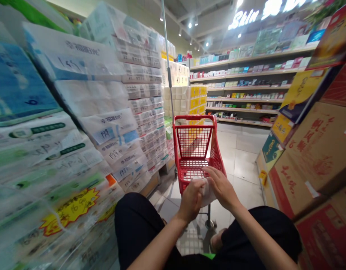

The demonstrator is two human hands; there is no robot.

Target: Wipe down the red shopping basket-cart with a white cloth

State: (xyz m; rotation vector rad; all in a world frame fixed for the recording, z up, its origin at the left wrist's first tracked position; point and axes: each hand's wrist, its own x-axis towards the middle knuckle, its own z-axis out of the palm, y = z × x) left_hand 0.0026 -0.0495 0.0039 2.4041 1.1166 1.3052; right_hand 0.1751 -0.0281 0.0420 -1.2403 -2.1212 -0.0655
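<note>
Person's left hand [193, 198] curls round white bundle [208, 194], right hand [222, 188] against it, fingers extended; red cart [216, 152] at twelve o'clock.

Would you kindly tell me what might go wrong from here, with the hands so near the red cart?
The white item might slip, since the right hand's fingers are extended rather than closed around it, leaving the left hand with most of the grip.

The red cart stands on wheels just beyond the hands, so a bump might roll it.

The tall stacked packs at the left could shift if knocked.
</note>
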